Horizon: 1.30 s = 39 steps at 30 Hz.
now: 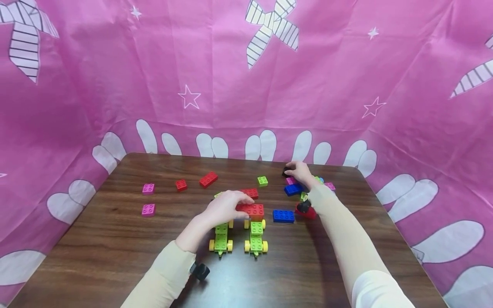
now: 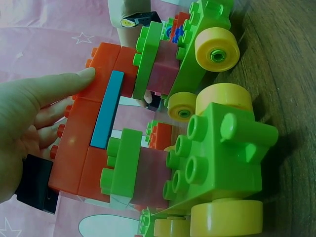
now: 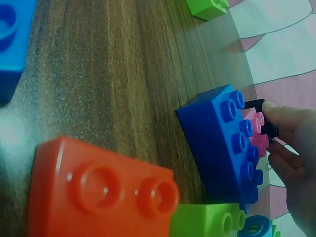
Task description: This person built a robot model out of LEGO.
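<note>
My left hand (image 1: 227, 207) holds the long red brick (image 1: 256, 210) on top of a toy built of bricks, thumb on the near side in the left wrist view. Beneath it are a thin blue piece (image 2: 108, 109), green bricks (image 2: 126, 160) and pink bricks. Two green wheeled bases (image 2: 232, 153) with yellow wheels (image 2: 227, 217) carry them side by side. At the far right, my right hand (image 1: 300, 172) pinches a black brick (image 3: 256, 104) between thumb and fingers. Close by lie a pink brick (image 3: 254, 131) and a blue brick (image 3: 217, 148).
Right of the toy lie another blue brick (image 1: 283, 216) and a red brick (image 1: 307, 211), partly under the right forearm. A green brick (image 1: 262, 181) sits toward the back. Red bricks (image 1: 208, 179) and pink bricks (image 1: 148, 209) are spread on the left. Pink cloth (image 1: 231, 85) surrounds the table.
</note>
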Each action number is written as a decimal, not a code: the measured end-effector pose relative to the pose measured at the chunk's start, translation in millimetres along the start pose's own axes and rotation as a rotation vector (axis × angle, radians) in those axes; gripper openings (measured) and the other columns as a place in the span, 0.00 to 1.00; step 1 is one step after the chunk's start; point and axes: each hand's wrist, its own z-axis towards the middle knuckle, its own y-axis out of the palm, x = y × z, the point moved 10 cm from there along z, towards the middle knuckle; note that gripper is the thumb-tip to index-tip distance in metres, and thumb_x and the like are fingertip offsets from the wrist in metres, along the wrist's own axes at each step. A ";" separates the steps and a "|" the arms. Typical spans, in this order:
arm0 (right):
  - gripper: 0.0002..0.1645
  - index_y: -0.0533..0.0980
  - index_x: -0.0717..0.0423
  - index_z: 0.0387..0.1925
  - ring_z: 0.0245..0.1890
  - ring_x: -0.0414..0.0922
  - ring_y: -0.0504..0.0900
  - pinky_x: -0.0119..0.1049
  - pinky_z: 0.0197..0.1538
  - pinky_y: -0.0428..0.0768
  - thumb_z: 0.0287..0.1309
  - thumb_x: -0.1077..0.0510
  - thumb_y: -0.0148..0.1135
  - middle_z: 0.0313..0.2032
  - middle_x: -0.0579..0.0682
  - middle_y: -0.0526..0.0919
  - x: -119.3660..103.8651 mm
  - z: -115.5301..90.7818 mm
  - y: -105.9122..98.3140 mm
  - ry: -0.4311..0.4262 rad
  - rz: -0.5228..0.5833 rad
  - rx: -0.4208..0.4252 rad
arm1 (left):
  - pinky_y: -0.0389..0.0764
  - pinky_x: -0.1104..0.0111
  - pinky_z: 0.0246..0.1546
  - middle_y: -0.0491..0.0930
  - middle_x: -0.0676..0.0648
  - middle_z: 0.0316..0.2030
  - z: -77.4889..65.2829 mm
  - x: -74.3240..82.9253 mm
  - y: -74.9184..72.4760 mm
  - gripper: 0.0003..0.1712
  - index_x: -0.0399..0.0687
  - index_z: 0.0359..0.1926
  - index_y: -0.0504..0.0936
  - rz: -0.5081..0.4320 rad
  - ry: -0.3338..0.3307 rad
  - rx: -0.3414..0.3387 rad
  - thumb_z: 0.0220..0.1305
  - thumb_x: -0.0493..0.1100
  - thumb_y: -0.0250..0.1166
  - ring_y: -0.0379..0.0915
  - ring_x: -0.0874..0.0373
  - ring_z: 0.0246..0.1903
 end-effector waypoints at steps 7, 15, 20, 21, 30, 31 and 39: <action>0.23 0.76 0.69 0.55 0.60 0.62 0.73 0.54 0.66 0.68 0.63 0.59 0.62 0.57 0.68 0.77 -6.6 -1.9 0.5 -0.007 -0.061 0.014 | 0.79 0.59 0.55 0.84 0.52 0.51 0.3 0.6 0.7 0.24 0.51 0.54 0.83 0.000 0.009 -0.001 0.56 0.47 0.74 0.78 0.57 0.53; 0.26 0.74 0.70 0.57 0.61 0.63 0.72 0.55 0.67 0.67 0.61 0.58 0.64 0.58 0.69 0.76 -3.2 0.1 3.1 0.007 -0.049 -0.008 | 0.79 0.60 0.55 0.84 0.52 0.51 0.0 1.7 0.0 0.23 0.52 0.54 0.84 0.013 0.014 0.006 0.55 0.47 0.74 0.79 0.57 0.53; 0.27 0.73 0.69 0.58 0.60 0.63 0.72 0.55 0.67 0.67 0.60 0.59 0.64 0.58 0.69 0.75 -0.5 1.0 6.3 0.032 -0.055 -0.041 | 0.79 0.60 0.55 0.84 0.52 0.51 -0.1 1.5 0.4 0.23 0.52 0.54 0.84 0.005 0.013 0.007 0.55 0.46 0.74 0.79 0.57 0.53; 0.27 0.73 0.70 0.58 0.60 0.63 0.72 0.55 0.67 0.67 0.60 0.59 0.64 0.58 0.69 0.75 -0.5 1.1 6.7 0.034 -0.058 -0.046 | 0.79 0.60 0.56 0.84 0.52 0.51 -0.1 1.3 0.4 0.23 0.52 0.54 0.83 0.002 0.010 0.006 0.55 0.46 0.74 0.79 0.58 0.53; 0.27 0.73 0.69 0.59 0.59 0.62 0.73 0.55 0.66 0.69 0.64 0.56 0.61 0.58 0.69 0.76 -3.1 -2.1 3.2 0.040 -0.039 -0.032 | 0.79 0.60 0.55 0.84 0.52 0.51 -0.3 1.3 0.1 0.23 0.52 0.54 0.84 0.001 0.009 0.008 0.55 0.47 0.74 0.79 0.57 0.53; 0.27 0.73 0.69 0.58 0.58 0.62 0.73 0.55 0.66 0.69 0.64 0.56 0.62 0.58 0.69 0.76 -3.7 -3.1 2.2 0.037 -0.028 -0.021 | 0.79 0.60 0.55 0.84 0.52 0.51 -0.4 1.6 -0.2 0.23 0.53 0.54 0.84 0.002 0.009 0.007 0.55 0.47 0.74 0.79 0.57 0.53; 0.26 0.77 0.66 0.54 0.54 0.59 0.77 0.53 0.61 0.73 0.60 0.54 0.66 0.53 0.66 0.81 -12.7 -9.2 -6.8 0.002 0.056 0.049 | 0.79 0.60 0.55 0.84 0.52 0.51 -0.5 2.1 -0.6 0.24 0.52 0.54 0.84 0.010 0.012 0.003 0.55 0.47 0.74 0.78 0.56 0.54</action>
